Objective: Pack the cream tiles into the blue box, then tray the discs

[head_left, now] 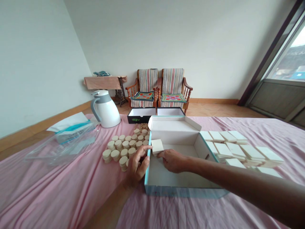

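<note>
a white block (157,146) is clamped by the right hand (173,160) at the open box (181,188) wall, touched by the left hand (136,164), grip unclear

white jug (106,108) | clear tub (64,143) | black trays (140,115) | two striped chairs (145,81) | side table (105,82)

We see pink cloth (59,190), matt, creased. Box (166,182): smooth matt white card. Block (157,146): same smooth white. Discs (124,148): pale bare wood. Jug (107,109): glossy white plastic. Tub (62,144): clear shiny plastic. Chairs (171,81): varnished wood, striped fabric.
</note>
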{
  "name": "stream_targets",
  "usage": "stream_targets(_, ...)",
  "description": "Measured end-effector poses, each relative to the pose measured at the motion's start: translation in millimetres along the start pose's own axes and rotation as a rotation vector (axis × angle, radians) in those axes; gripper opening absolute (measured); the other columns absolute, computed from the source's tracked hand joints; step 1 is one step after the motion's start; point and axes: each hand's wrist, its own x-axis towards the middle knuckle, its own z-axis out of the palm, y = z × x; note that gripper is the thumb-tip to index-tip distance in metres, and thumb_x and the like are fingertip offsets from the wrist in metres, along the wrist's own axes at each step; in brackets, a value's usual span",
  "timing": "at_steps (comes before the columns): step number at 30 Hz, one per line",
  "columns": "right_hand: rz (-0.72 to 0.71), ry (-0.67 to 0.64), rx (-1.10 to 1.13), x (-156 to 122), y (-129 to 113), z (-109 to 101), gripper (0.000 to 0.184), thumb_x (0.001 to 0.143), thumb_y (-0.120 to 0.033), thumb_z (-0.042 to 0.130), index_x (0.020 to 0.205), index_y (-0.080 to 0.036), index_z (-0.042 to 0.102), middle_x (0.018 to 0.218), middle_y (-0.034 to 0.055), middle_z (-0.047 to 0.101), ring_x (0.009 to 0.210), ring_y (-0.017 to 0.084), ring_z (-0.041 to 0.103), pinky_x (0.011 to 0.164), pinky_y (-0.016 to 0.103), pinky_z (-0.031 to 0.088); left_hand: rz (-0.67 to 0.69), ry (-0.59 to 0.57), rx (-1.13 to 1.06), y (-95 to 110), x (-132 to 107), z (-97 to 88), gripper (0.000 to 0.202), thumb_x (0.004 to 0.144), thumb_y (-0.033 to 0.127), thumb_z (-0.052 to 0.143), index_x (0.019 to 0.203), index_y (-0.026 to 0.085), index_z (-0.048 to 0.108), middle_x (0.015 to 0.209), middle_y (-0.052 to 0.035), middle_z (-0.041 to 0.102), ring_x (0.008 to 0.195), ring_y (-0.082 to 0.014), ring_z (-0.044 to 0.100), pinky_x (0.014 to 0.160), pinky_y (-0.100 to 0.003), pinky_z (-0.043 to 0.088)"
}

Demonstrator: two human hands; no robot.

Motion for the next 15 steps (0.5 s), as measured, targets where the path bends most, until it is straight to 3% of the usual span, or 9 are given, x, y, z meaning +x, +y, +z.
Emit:
stream_targets(7,-0.051,-0.023,-0.012,1.0,-7.3,-8.1,0.041,0.068,-0.007,0.052,0.107,-0.013,0.066,0.097,0.0129,0.070,0.092,0.023,0.065,0.076,0.027,0.046,0.000,0.002,0.005,-1.8,-0.4,-0.7,0.039,0.086,0.038,0.045,0.116,0.014,0.053,0.069,-0.0004,0.055,0.062,-0.0153,0.051,0.059,-0.025,0.037)
stream_targets(10,0.039,0.011,0.032,0.2,-2.4,-22.1,0.030,0.070,-0.009,0.050,0.091,-0.015,0.071,0.082,0.0091,0.072,0.082,0.021,0.066,0.071,0.026,0.046,0.003,0.005,0.003,-1.4,-0.4,-0.5,0.039,0.087,0.037,0.044,0.116,0.014,0.053,0.066,0.0006,0.051,0.060,-0.0141,0.048,0.057,-0.025,0.035)
stream_targets(13,0.195,0.180,0.075,5.8,6.4,-29.9,0.028,0.073,-0.010,0.049,0.093,-0.013,0.069,0.091,0.0116,0.071,0.089,0.022,0.065,0.075,0.026,0.045,-0.004,0.000,0.004,-0.9,-0.5,0.0,0.038,0.087,0.038,0.044,0.115,0.014,0.053,0.064,0.0018,0.049,0.057,-0.0129,0.044,0.055,-0.024,0.033)
stream_targets(15,0.260,0.215,0.100,12.4,9.6,-28.0,0.029,0.075,-0.010,0.049,0.098,-0.011,0.066,0.097,0.0132,0.070,0.092,0.021,0.064,0.076,0.026,0.045,-0.009,-0.002,-0.005,-0.4,-0.3,0.0,0.038,0.087,0.038,0.043,0.115,0.014,0.052,0.064,0.0020,0.048,0.057,-0.0130,0.044,0.056,-0.024,0.034)
